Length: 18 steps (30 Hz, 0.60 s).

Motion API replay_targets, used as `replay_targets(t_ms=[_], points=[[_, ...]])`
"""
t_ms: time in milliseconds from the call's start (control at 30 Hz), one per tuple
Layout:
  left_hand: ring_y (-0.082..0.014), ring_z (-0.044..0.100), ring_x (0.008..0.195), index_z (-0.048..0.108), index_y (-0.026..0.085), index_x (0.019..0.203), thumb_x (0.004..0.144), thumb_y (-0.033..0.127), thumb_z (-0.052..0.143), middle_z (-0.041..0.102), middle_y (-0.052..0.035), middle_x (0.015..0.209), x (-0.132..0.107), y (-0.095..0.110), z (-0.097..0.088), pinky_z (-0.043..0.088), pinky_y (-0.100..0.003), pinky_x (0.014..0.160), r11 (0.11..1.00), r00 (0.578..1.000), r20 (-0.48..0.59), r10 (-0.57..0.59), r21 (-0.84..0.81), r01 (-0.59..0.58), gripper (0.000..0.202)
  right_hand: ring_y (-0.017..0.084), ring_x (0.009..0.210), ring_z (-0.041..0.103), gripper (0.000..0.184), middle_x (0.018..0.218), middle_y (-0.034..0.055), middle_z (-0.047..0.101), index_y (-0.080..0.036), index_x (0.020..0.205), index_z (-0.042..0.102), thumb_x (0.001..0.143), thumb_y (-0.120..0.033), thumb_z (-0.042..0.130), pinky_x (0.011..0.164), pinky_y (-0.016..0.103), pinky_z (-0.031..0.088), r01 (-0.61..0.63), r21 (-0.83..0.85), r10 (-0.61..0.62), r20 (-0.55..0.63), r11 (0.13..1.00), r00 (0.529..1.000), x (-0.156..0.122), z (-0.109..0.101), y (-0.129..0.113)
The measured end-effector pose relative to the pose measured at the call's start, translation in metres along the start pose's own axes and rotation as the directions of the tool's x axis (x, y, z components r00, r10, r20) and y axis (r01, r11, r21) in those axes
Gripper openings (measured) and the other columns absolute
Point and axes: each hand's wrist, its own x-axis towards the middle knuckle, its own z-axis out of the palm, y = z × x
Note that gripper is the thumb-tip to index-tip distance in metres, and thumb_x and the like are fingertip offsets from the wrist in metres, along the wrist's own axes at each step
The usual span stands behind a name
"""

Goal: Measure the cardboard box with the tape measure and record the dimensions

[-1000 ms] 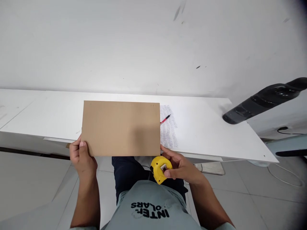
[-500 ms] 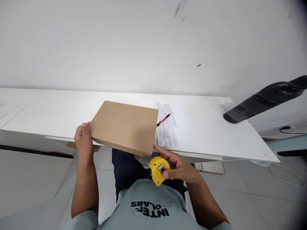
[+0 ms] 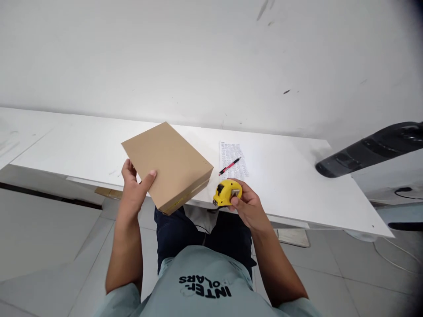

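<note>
My left hand [image 3: 134, 188] grips the near left edge of a flat brown cardboard box [image 3: 167, 164], thumb on top, and holds it tilted over the front edge of the white table [image 3: 291, 180]. My right hand [image 3: 247, 204] is closed round a yellow tape measure [image 3: 226, 193] just right of the box, at the table's front edge. No tape is drawn out.
A sheet of written paper [image 3: 233, 155] lies on the table with a red and black pen [image 3: 229, 166] across it. A dark lamp-like arm [image 3: 370, 149] reaches in from the right. A white wall rises behind the table. Cables lie on the tiled floor at right.
My left hand has turned the box from facing me flat to a tilted, rotated pose showing its side. My right hand has risen with the tape measure from my lap to the table's edge.
</note>
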Motion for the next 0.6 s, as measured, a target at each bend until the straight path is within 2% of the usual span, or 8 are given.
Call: replay_targets(t_ms=[167, 233, 300, 367, 467, 500, 533, 600], points=[[-0.0347, 0.047, 0.148, 0.037, 0.027, 0.153, 0.083, 0.057, 0.075, 0.043, -0.0153, 0.163, 0.028, 0.023, 0.020, 0.048, -0.054, 0.116, 0.979, 0.951, 0.304, -0.047, -0.174, 0.104, 0.086, 0.008, 0.052, 0.053, 0.061, 0.084, -0.0016, 0.069, -0.028, 0.119, 0.070, 0.066, -0.042, 0.096, 0.046, 0.021, 0.049, 0.004, 0.016, -0.005, 0.108, 1.000, 0.994, -0.003, 0.016, 0.007], [-0.0328, 0.045, 0.149, 0.043, 0.026, 0.152, 0.094, 0.059, 0.062, 0.043, -0.0137, 0.163, 0.028, 0.039, 0.020, 0.047, -0.053, 0.117, 0.996, 0.957, 0.288, 0.038, -0.084, -0.014, 0.070, 0.009, 0.055, 0.056, 0.059, 0.089, -0.0006, 0.070, -0.029, 0.119, 0.069, 0.067, -0.041, 0.095, 0.049, 0.022, 0.053, 0.021, -0.017, -0.019, 0.131, 1.000, 0.991, -0.014, 0.025, 0.006], [-0.0287, 0.040, 0.152, 0.044, 0.029, 0.152, 0.101, 0.058, 0.051, 0.044, -0.0108, 0.162, 0.010, 0.058, 0.016, 0.040, -0.052, 0.123, 0.957, 0.953, 0.156, 0.259, 0.094, -0.276, 0.059, 0.011, 0.061, 0.061, 0.057, 0.093, 0.0000, 0.071, -0.029, 0.118, 0.067, 0.069, -0.039, 0.095, 0.056, 0.024, 0.058, 0.043, -0.059, -0.036, 0.113, 0.997, 0.993, -0.025, 0.035, 0.004], [-0.0261, 0.045, 0.149, 0.044, 0.031, 0.153, 0.100, 0.061, 0.053, 0.053, -0.0097, 0.155, -0.018, 0.075, 0.011, 0.036, -0.050, 0.125, 0.763, 0.798, 0.156, 0.582, 0.232, -0.603, 0.062, 0.011, 0.064, 0.064, 0.057, 0.095, -0.0002, 0.071, -0.030, 0.117, 0.064, 0.069, -0.038, 0.095, 0.060, 0.026, 0.060, 0.047, -0.061, -0.040, 0.103, 0.997, 0.994, -0.034, 0.044, 0.000], [-0.0238, 0.062, 0.130, 0.055, 0.023, 0.143, 0.091, 0.060, 0.069, 0.072, -0.0099, 0.127, -0.056, 0.095, 0.011, 0.048, -0.043, 0.117, 0.385, 0.388, 0.458, 0.799, 0.105, -0.917, 0.065, 0.010, 0.060, 0.065, 0.060, 0.095, -0.0024, 0.069, -0.031, 0.117, 0.060, 0.069, -0.037, 0.096, 0.055, 0.024, 0.058, 0.012, 0.016, -0.014, 0.159, 1.000, 0.987, -0.043, 0.052, -0.005], [-0.0229, 0.065, 0.126, 0.060, 0.019, 0.136, 0.091, 0.050, 0.073, 0.075, -0.0099, 0.120, -0.064, 0.099, 0.013, 0.050, -0.041, 0.115, 0.306, 0.289, 0.508, 0.811, 0.051, -0.951, 0.056, 0.009, 0.058, 0.064, 0.061, 0.096, -0.0033, 0.068, -0.032, 0.117, 0.059, 0.069, -0.037, 0.096, 0.053, 0.023, 0.057, -0.006, 0.044, -0.002, 0.187, 0.999, 0.982, -0.045, 0.054, -0.006], [-0.0222, 0.066, 0.124, 0.065, 0.017, 0.128, 0.092, 0.039, 0.075, 0.077, -0.0096, 0.115, -0.069, 0.102, 0.015, 0.052, -0.039, 0.113, 0.254, 0.232, 0.524, 0.820, 0.029, -0.967, 0.044, 0.008, 0.057, 0.065, 0.061, 0.096, -0.0040, 0.067, -0.033, 0.117, 0.059, 0.069, -0.036, 0.096, 0.053, 0.022, 0.057, -0.023, 0.066, 0.008, 0.211, 0.998, 0.977, -0.046, 0.055, -0.007], [-0.0208, 0.068, 0.119, 0.070, 0.016, 0.117, 0.091, 0.022, 0.074, 0.080, -0.0074, 0.107, -0.074, 0.102, 0.015, 0.053, -0.039, 0.113, 0.204, 0.196, 0.495, 0.846, 0.039, -0.978, 0.027, 0.008, 0.057, 0.066, 0.059, 0.096, -0.0046, 0.067, -0.033, 0.116, 0.058, 0.070, -0.034, 0.096, 0.053, 0.022, 0.057, -0.039, 0.081, 0.019, 0.241, 0.996, 0.970, -0.048, 0.057, -0.009]])
